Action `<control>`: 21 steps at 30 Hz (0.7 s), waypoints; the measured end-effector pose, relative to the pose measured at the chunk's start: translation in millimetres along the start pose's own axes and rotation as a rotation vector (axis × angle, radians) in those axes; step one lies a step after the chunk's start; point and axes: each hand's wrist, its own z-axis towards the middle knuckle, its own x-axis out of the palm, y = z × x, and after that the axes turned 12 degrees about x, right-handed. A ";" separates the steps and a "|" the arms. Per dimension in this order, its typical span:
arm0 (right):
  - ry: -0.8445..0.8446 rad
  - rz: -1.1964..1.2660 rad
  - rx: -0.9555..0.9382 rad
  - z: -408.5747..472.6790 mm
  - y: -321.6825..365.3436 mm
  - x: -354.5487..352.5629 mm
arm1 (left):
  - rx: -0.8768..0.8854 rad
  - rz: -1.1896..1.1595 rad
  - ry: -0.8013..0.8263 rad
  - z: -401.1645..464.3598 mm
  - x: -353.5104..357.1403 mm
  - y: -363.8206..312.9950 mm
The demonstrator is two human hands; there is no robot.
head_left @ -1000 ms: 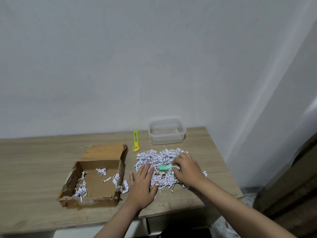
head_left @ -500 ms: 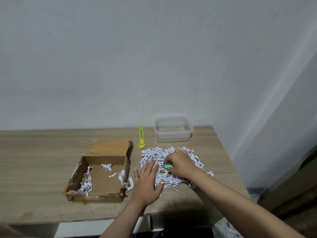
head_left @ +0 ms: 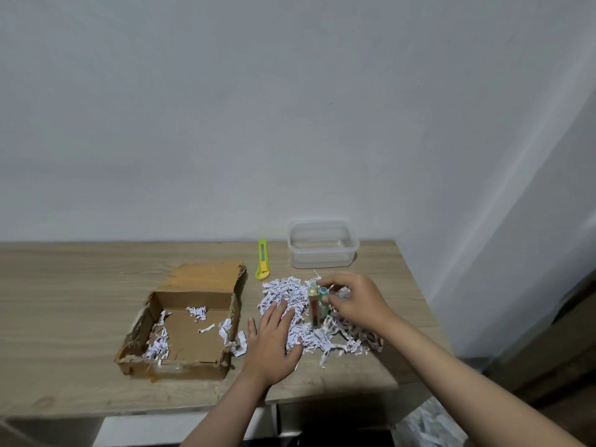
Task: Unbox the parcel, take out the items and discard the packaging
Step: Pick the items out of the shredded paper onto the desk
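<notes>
A: Fingers (head_left: 325,283) of the right hand (head_left: 356,301) were pinched on the top of two small items (head_left: 317,304), a tan stick and a mint-green one, held upright together over the shredded paper (head_left: 303,321).

B: And the left hand (head_left: 274,340)?

A: It lay flat, palm down, fingers spread and gripping nothing, its fingertips pressed on the left part of that paper heap. The heap sat on the worktop (head_left: 80,285), spreading right and near past the right wrist.

B: Where was the parcel?

A: The cardboard box (head_left: 183,321) stood open just left of the left hand, its flap folded back on the far side. A few curls of shredded paper lay inside it, mostly along the left wall and far corner, and some hung over its right edge.

B: Anything beyond the heap?

A: A green and yellow utility knife (head_left: 263,260) lay just past the paper, pointing away toward the wall. To its right, apart from it, stood a clear plastic container (head_left: 323,243), close to the far edge.
</notes>
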 end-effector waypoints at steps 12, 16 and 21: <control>-0.101 0.536 0.133 -5.7 14.5 -25.9 | 0.153 -0.032 -0.155 -10.1 -4.5 -7.1; -0.151 0.568 0.151 -4.7 8.8 -38.9 | 0.149 -0.011 -0.177 -12.4 -1.9 -6.3; -0.256 0.569 0.138 2.4 -4.4 -57.8 | 0.063 0.031 -0.202 -9.9 -0.1 -5.5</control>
